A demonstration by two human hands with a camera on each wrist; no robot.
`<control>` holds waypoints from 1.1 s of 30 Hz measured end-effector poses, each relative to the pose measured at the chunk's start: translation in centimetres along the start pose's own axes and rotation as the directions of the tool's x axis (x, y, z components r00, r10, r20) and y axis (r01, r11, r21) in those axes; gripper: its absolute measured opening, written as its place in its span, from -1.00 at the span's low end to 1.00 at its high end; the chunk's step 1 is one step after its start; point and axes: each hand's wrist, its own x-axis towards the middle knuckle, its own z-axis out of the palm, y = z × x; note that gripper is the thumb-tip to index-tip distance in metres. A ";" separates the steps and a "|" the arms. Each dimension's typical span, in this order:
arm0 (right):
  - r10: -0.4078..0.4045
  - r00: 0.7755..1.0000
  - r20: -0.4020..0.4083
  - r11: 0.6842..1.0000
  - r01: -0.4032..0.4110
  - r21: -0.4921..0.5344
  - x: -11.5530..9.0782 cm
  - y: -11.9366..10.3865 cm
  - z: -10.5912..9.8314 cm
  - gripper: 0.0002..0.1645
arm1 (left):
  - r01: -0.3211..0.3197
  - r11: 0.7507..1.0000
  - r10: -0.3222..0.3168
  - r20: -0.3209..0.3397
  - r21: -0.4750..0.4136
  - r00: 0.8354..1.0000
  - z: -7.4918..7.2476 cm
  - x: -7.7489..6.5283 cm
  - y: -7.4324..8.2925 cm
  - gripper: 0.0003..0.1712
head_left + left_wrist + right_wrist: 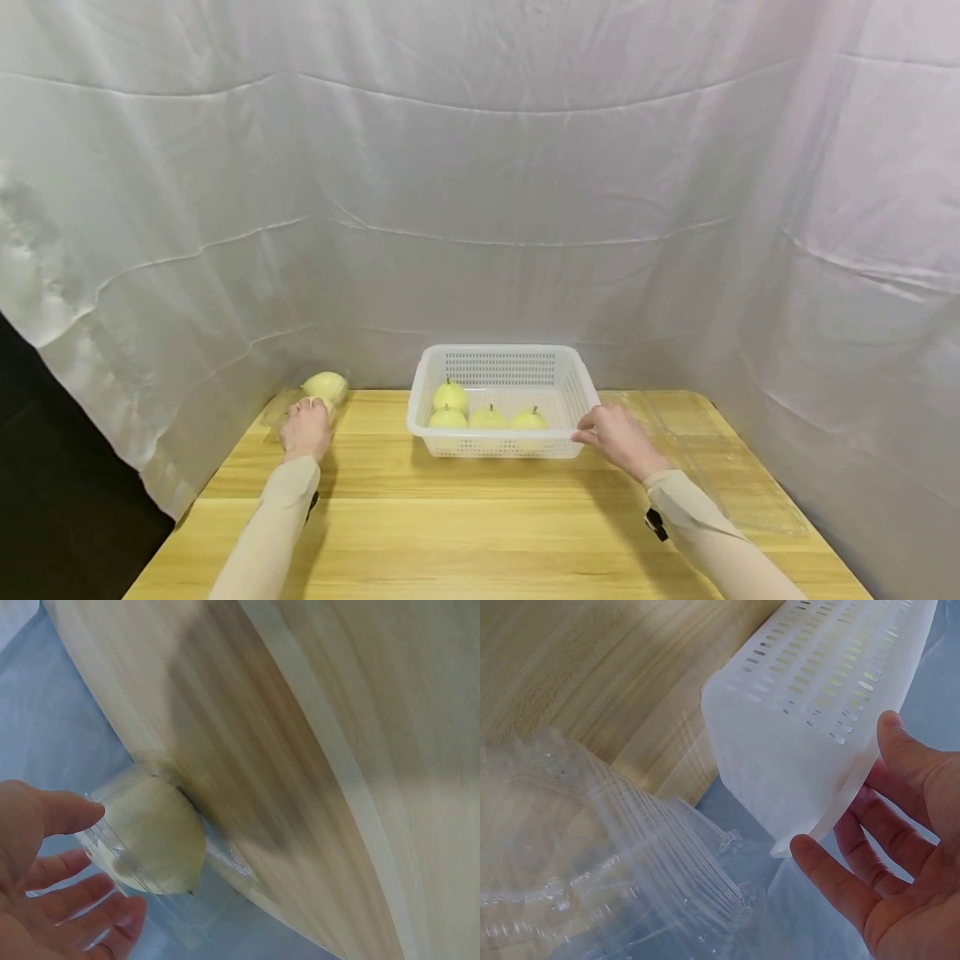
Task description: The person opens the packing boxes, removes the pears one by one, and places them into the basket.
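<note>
The left hand [306, 429] is held loosely open at a packaged pear [157, 836]; the white basket [491, 433] is gripped by the right hand [621, 437]

Long cream sleeves [258, 525], small black wrist pieces [656, 524], bare hands [306, 429]

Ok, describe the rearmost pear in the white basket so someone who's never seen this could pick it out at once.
On the light wooden table sits a white, rectangular, perforated plastic basket. Toward its left end is a round yellow-green pear with a dark stem. Three similar pears form the nearer row; this one alone sits behind it.
</note>
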 end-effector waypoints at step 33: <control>0.037 0.999 0.006 0.999 -0.037 0.007 0.0 -0.1 -0.1 -0.83 | 0.040 0.982 -0.039 0.010 -0.184 0.999 -0.5 0.0 -0.4 -0.43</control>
